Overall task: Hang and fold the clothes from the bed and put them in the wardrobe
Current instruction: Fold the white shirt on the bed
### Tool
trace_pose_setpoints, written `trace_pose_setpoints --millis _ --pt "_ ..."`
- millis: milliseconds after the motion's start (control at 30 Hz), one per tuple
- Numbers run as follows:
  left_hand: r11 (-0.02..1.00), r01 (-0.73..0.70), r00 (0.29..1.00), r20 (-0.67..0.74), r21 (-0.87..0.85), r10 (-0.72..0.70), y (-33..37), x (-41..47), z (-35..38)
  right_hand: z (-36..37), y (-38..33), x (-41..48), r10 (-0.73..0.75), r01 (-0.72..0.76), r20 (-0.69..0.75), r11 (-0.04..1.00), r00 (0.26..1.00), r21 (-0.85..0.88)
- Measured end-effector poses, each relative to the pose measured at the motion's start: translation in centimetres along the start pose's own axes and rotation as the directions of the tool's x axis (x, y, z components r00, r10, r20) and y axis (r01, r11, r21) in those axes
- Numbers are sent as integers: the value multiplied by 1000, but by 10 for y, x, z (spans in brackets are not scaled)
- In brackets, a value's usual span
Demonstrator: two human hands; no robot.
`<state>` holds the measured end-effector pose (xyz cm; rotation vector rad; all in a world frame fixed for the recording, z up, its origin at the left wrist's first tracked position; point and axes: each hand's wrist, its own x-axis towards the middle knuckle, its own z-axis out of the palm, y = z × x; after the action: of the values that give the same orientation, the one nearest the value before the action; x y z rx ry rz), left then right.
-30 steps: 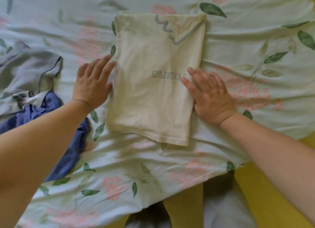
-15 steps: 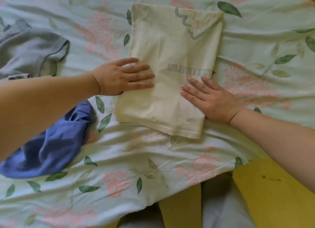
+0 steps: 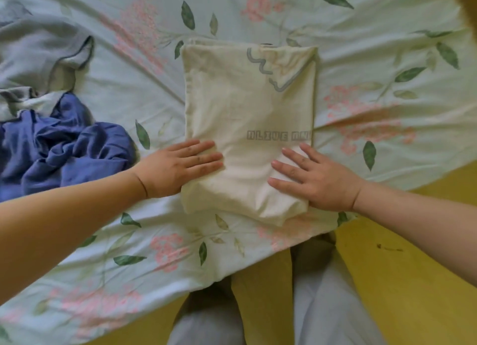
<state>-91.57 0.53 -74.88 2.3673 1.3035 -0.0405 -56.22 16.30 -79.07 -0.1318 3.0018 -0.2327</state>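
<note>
The folded shirt (image 3: 240,112) is laid on the sheet (image 3: 387,48), long axis running near to far. Its near end is pressed flat by both hands. The left hand (image 3: 178,169) is laid across the left edge with fingers straight and together, and the right hand (image 3: 320,179) over the right corner with fingers spread. Neither is nearer. A near-to-far fold is judged likely next. A blue garment (image 3: 64,148) and a grey garment (image 3: 38,55) are heaped to the left, apart. No wardrobe or container is seen.

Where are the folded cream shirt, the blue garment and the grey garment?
cream shirt (image 3: 240,107): head view, plain middle panel.
blue garment (image 3: 64,148): head view, crumpled middle.
grey garment (image 3: 38,53): head view, smooth upper part.
</note>
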Motion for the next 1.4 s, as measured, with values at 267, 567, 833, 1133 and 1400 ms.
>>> trace_pose_setpoints --millis 267,567,833,1133,1400 --pt "467 586 691 106 -662 -716 0 19 -29 -47 16 24 469 -324 0 611 883 723" --pt "-135 249 223 192 -959 -956 -41 93 -54 -65 100 82 850 -228 399 -336 345 914" --pt "-30 288 57 48 -957 -997 -61 112 -52 -57 117 111 941 -265 321 -285 103 921" --pt "-59 477 -42 44 -877 -998 -96 136 -47 -40 147 130 958 -626 278 -258 -67 736" --pt "181 656 37 -208 -733 -977 -113 139 -53 -31 146 126 985 -651 162 -162 -60 742"
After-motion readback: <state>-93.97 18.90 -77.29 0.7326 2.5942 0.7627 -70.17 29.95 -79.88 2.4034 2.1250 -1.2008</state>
